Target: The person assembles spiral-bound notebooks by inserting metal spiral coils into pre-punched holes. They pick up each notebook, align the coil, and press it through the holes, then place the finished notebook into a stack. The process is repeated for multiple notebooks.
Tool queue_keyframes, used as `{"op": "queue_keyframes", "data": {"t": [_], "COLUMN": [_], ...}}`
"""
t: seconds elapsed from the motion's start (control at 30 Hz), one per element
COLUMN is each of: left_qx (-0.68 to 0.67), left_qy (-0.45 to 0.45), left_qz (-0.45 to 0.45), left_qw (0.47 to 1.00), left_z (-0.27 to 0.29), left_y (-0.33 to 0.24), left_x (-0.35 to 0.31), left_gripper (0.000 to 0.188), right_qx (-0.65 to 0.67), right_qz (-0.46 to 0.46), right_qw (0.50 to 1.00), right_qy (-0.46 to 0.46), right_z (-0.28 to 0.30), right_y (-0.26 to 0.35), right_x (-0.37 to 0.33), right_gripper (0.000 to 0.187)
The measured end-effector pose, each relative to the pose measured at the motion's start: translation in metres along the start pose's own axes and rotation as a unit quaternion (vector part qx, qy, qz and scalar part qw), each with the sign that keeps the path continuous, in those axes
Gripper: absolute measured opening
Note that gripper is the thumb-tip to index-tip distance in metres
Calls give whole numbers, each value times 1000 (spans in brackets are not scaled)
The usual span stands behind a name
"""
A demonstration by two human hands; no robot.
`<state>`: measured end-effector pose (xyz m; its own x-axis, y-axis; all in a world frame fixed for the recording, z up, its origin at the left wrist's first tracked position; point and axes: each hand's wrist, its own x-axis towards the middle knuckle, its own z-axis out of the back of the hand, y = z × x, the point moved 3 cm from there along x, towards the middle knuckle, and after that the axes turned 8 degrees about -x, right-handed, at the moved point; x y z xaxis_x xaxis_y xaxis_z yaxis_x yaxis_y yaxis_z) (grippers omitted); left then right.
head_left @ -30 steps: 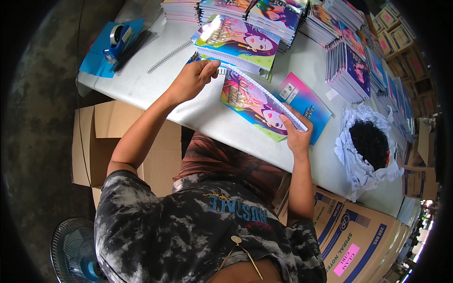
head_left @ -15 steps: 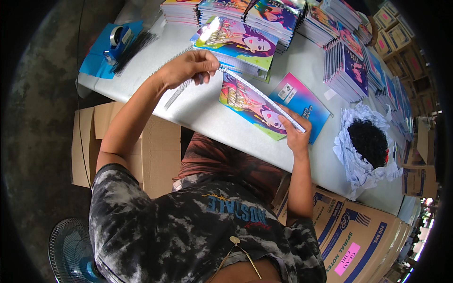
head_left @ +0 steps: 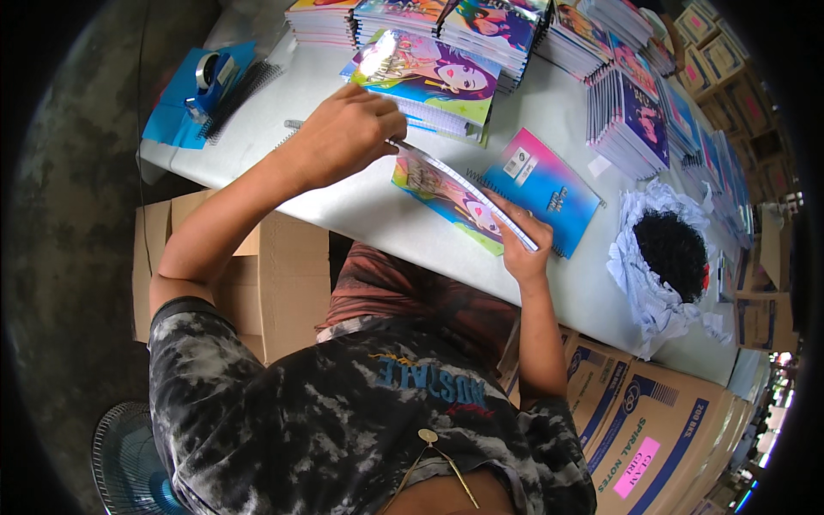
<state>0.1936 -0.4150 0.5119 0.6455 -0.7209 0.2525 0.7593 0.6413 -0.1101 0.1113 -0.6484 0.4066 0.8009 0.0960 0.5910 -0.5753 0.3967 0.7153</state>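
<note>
My right hand [head_left: 525, 240] grips the lower right end of a notebook [head_left: 446, 193] with a colourful illustrated cover, its thumb on the cover and its white punched page edge turned up. At the notebook's upper left end, my left hand [head_left: 365, 129] has its fingers closed; what they pinch is hidden under the hand. A bit of spiral coil [head_left: 293, 124] shows beside my left wrist. Under and beside my right hand lies a bound notebook [head_left: 549, 193], its pink and blue cover up. Just beyond my left hand is a stack of illustrated notebooks [head_left: 429, 77].
Piled notebooks [head_left: 489, 34] line the far side of the white table [head_left: 386, 210], with more at the right [head_left: 631, 120]. Crumpled paper [head_left: 635, 275] holds black coils [head_left: 669, 253]. A blue tape dispenser [head_left: 206, 81] and dark coils [head_left: 245, 99] lie far left. Cardboard boxes [head_left: 661, 429] stand below.
My left hand has turned over and come closer to the notebook's end, covering the coil loops seen there before. My right hand and the notebook have shifted slightly left.
</note>
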Motion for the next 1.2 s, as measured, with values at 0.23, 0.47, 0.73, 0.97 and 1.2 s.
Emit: {"op": "queue_keyframes", "data": {"t": [0.23,0.47,0.73,0.97,1.2], "left_qx": [-5,-10,-5,8,18], "left_qy": [-181,-386,-329,-549,-318], "left_qz": [-22,12,-55,-90,-190], "left_qw": [983,922,943,831,929], "left_z": [-121,-84,-144,-92,-109], "left_y": [8,37,-6,59,-34], "left_x": [-65,-37,-93,-47,-86], "left_gripper": [98,104,87,101,85], "right_qx": [-17,-55,-20,-5,-47], "right_qz": [-8,49,42,62,80], "right_qw": [1000,997,998,998,995], "right_qy": [-15,-27,-33,-26,-34], "right_z": [-19,-32,-36,-41,-39], "right_y": [15,30,30,30,32], "right_x": [-7,-13,-12,-8,-17], "right_gripper": [32,38,35,39,37]}}
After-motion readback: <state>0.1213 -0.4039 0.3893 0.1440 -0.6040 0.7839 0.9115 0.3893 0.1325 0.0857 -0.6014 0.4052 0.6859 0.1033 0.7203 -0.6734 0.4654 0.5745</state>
